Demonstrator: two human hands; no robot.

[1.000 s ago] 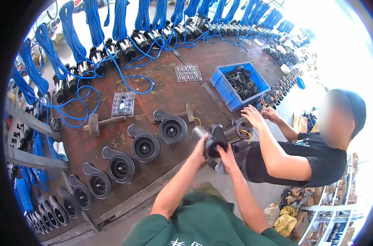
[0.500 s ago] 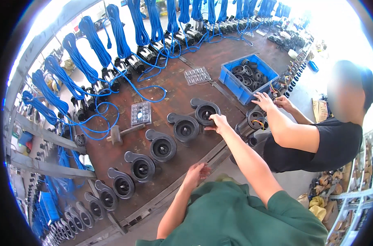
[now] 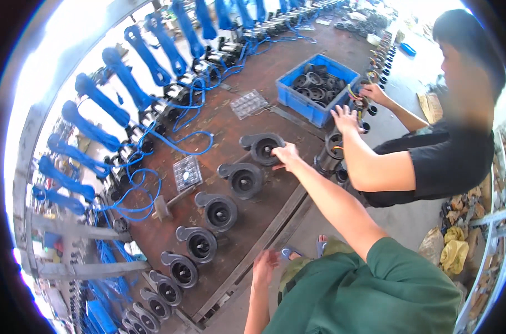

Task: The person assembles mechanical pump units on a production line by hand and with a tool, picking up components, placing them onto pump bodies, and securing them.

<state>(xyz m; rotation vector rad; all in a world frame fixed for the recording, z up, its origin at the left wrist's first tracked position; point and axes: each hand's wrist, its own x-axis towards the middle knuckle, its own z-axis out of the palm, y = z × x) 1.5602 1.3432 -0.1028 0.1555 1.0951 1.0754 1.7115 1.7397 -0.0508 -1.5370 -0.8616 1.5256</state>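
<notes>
My right hand (image 3: pixel 286 156) grips the right rim of the farthest black pump housing (image 3: pixel 258 157), thumb over its edge. A round cup with a side spout and a small shaft in its middle, this housing stands on the brown worktable (image 3: pixel 231 125). Beside it is a second black pump housing (image 3: pixel 244 183), the first of several similar ones lined up toward the lower left along the table edge. My left hand (image 3: pixel 264 266) hangs low in front of that edge, apart from the housings; motion smears its fingers.
A blue crate (image 3: pixel 303 108) holds black round parts. At the right, a co-worker (image 3: pixel 398 167) handles a motor body with coloured wires. A mallet (image 3: pixel 164 209), clear trays (image 3: pixel 187 172) and motors with coiled blue cables (image 3: pixel 122 69) occupy the left and back.
My view has shifted and turned. My right hand stays at the same housing's rim. My left hand has moved away from the table edge, back toward my body.
</notes>
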